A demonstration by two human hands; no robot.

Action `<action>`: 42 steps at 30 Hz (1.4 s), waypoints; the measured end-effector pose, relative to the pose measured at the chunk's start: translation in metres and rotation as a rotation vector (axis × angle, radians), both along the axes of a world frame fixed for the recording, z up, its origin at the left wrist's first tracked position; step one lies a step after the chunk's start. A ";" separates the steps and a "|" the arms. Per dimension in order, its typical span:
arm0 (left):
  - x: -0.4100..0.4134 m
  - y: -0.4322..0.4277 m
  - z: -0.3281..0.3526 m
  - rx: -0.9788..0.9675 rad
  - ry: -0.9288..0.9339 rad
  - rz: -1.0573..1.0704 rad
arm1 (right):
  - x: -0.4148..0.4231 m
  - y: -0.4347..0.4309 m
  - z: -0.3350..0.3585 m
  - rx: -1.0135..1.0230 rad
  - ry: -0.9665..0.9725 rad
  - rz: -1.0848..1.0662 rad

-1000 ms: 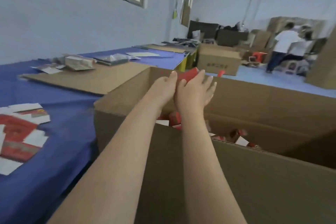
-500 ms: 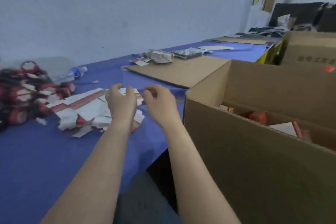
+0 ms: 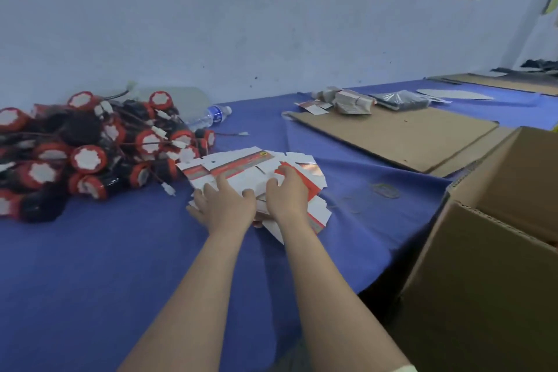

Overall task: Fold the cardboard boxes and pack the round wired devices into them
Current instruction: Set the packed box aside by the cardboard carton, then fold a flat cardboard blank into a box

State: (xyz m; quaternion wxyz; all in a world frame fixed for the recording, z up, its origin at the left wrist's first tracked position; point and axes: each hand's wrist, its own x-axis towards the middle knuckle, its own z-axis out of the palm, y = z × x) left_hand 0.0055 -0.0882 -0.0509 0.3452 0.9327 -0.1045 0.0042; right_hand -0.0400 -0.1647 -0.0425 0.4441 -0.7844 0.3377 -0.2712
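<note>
A stack of flat red-and-white cardboard box blanks (image 3: 241, 167) lies on the blue table (image 3: 90, 266). My left hand (image 3: 225, 205) rests on the stack's near left part with fingers spread. Beside it, my right hand (image 3: 287, 195) lies on the stack's near right part, fingers bent over the top blank's edge. A heap of round red-and-black wired devices (image 3: 90, 148) with white faces sits at the table's left, apart from both hands.
A large open brown carton (image 3: 483, 266) stands off the table's right edge. A flat brown cardboard sheet (image 3: 392, 136) lies behind the blanks, with a bundle of small boxes (image 3: 351, 103) and a plastic bottle (image 3: 208, 118) near the wall.
Both hands left the big carton, where they held a red box, swung left over the table and came down onto the stack of blanks. The view turned left.
</note>
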 end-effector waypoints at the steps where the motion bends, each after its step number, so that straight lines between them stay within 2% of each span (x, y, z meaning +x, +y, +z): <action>1: 0.004 -0.001 -0.001 0.017 0.002 0.000 | 0.007 -0.003 0.000 -0.055 0.049 -0.011; 4: 0.013 -0.001 -0.004 0.065 -0.006 -0.002 | 0.026 -0.015 0.001 -0.173 0.195 -0.058; 6: 0.018 -0.001 -0.006 0.057 -0.024 -0.001 | 0.036 -0.021 0.003 -0.167 0.240 -0.058; 10: 0.028 0.001 -0.002 -0.105 -0.072 0.060 | 0.055 -0.022 0.006 -0.209 0.254 -0.079; 12: 0.034 0.007 0.004 -0.260 -0.140 0.128 | 0.057 -0.019 0.008 -0.234 0.157 -0.118; 14: 0.039 0.017 0.012 -0.567 -0.275 0.142 | 0.056 -0.016 0.010 -0.185 -0.060 -0.117; 15: 0.040 0.024 0.018 -0.714 -0.325 0.132 | 0.055 -0.012 0.012 -0.120 -0.190 -0.080; 17: 0.043 0.039 0.031 -0.839 -0.383 0.123 | 0.052 0.002 0.020 -0.019 -0.357 0.031; 19: 0.049 0.056 0.039 -0.834 -0.417 0.108 | 0.052 0.019 0.028 -0.022 -0.377 0.139; 22: 0.058 0.090 0.039 -0.769 -0.453 0.132 | 0.059 0.052 0.036 -0.095 -0.295 0.248; 26: 0.058 0.142 0.020 -0.698 -0.423 0.233 | 0.075 0.114 0.025 0.015 -0.352 0.252; 28: 0.059 0.174 0.008 -0.684 -0.397 0.315 | 0.086 0.150 0.012 0.015 -0.347 0.333; 33: 0.064 0.224 -0.007 -0.851 -0.300 0.430 | 0.094 0.198 -0.021 -0.005 -0.371 0.523; 38: 0.064 0.230 -0.010 -0.954 -0.328 0.553 | 0.094 0.220 -0.036 0.002 -0.466 0.535; 42: 0.063 0.228 -0.013 -0.974 -0.360 0.551 | 0.093 0.223 -0.040 -0.024 -0.496 0.552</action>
